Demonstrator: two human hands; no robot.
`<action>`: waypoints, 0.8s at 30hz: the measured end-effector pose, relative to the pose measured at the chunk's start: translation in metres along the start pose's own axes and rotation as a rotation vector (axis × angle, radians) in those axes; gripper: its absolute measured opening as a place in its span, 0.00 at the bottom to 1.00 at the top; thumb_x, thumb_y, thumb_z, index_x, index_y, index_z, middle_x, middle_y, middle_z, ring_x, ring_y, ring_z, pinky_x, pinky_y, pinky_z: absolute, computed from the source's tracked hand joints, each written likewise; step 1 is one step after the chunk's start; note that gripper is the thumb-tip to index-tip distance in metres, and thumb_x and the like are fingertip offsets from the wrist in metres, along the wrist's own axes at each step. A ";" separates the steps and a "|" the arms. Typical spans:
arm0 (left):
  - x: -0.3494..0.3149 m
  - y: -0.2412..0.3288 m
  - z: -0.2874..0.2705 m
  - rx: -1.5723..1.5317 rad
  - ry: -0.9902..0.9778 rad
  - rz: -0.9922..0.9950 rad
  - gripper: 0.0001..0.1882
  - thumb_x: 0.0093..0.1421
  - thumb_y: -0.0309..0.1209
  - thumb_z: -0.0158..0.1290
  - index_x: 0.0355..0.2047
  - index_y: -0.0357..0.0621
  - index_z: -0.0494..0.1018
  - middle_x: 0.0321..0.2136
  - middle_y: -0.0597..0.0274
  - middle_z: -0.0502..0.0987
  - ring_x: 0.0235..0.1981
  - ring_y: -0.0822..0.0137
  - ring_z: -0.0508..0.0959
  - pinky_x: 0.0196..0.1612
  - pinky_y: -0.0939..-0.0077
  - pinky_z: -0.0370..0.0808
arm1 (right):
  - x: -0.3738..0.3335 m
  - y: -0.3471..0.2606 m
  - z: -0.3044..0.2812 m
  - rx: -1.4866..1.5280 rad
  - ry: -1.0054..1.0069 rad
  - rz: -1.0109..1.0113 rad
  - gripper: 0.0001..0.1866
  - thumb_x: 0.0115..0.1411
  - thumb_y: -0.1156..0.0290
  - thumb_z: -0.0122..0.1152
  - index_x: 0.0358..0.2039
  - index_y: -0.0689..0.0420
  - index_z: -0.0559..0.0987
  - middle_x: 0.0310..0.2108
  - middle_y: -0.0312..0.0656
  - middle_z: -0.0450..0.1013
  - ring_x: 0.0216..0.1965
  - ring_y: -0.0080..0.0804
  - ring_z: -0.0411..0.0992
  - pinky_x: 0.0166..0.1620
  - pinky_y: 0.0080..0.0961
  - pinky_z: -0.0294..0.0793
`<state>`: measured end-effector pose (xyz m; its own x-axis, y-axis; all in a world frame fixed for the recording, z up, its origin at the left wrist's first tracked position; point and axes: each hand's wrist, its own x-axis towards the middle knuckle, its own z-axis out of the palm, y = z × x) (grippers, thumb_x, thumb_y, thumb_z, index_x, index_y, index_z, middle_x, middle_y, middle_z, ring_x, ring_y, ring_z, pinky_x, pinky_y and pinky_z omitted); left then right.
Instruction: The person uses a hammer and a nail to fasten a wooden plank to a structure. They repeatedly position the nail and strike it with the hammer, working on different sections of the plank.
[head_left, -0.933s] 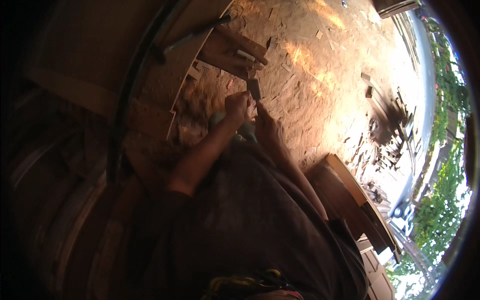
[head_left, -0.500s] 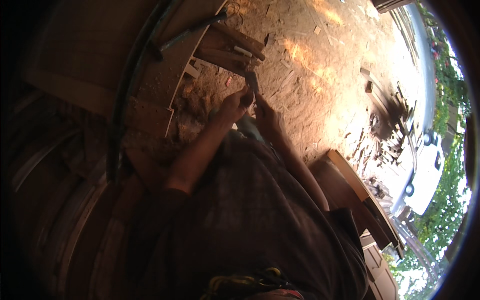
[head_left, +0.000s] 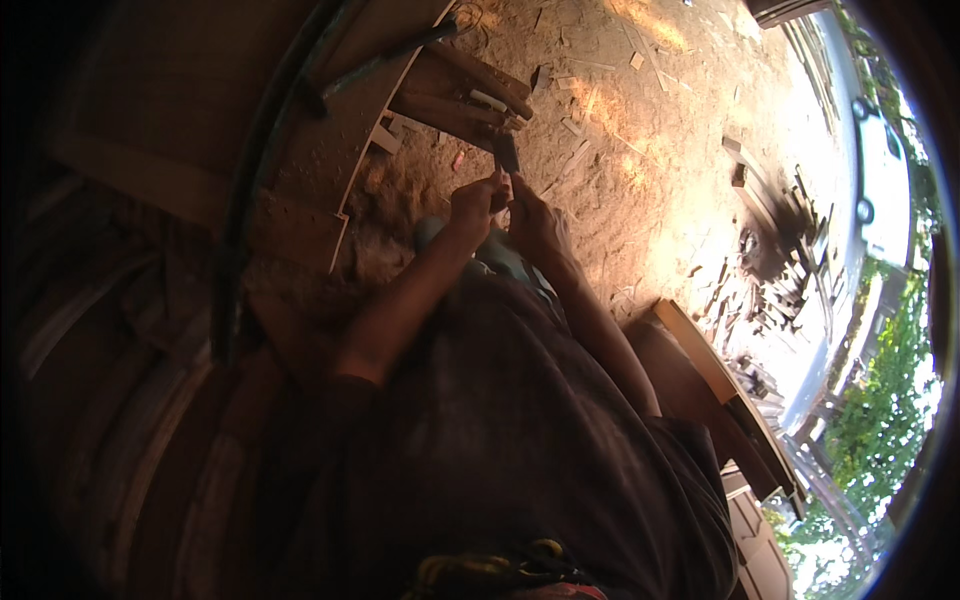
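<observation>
My left hand [head_left: 473, 207] and my right hand [head_left: 537, 224] meet in front of my body, both with fingers closed. From between them a short, dark grey, flat bar-like piece [head_left: 508, 153] points away from me. Its exact kind is too dark and small to tell. The far end of this piece comes up close to some brown wooden planks [head_left: 450, 112]; whether it touches them I cannot tell. A pale, short stick [head_left: 487, 100] lies on the planks. My fingertips are partly hidden behind one another.
At the left stands a large wooden panel or tabletop [head_left: 390, 65], with a dark curved metal bar [head_left: 243, 190] across it. Scrap wood [head_left: 785, 270] is piled on the dirt floor at right. A wooden board piece [head_left: 690, 335] stands near my right elbow. A white vehicle [head_left: 885, 190] is outside.
Both hands have shifted only slightly and stay closed on the grey piece, which has moved a little. Outside, the white vehicle has moved up the picture.
</observation>
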<state>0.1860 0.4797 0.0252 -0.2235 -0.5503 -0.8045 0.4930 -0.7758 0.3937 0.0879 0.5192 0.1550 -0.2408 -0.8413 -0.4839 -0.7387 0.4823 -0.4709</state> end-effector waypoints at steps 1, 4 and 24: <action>0.004 0.002 0.000 -0.005 -0.045 0.010 0.11 0.66 0.31 0.58 0.32 0.34 0.78 0.26 0.58 0.80 0.24 0.69 0.78 0.29 0.77 0.75 | 0.011 0.007 0.008 0.012 0.042 -0.038 0.25 0.67 0.61 0.49 0.65 0.44 0.72 0.41 0.58 0.79 0.42 0.60 0.78 0.45 0.51 0.77; -0.006 0.008 0.005 -0.072 -0.033 -0.017 0.11 0.66 0.30 0.58 0.31 0.34 0.79 0.24 0.59 0.79 0.22 0.70 0.77 0.27 0.78 0.75 | 0.001 0.011 0.014 0.035 0.011 -0.028 0.26 0.68 0.61 0.49 0.66 0.45 0.70 0.42 0.59 0.78 0.44 0.60 0.77 0.47 0.50 0.76; -0.067 0.016 -0.067 0.751 -0.239 0.512 0.13 0.65 0.36 0.61 0.44 0.40 0.80 0.34 0.67 0.81 0.34 0.77 0.79 0.38 0.80 0.76 | 0.024 0.004 0.007 1.058 -0.017 0.014 0.20 0.55 0.61 0.72 0.38 0.63 0.77 0.28 0.41 0.78 0.25 0.25 0.76 0.24 0.21 0.73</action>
<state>0.2651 0.5245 0.0559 -0.3374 -0.8640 -0.3738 -0.0741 -0.3715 0.9255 0.0841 0.5023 0.1362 -0.2302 -0.8344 -0.5008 0.1911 0.4659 -0.8640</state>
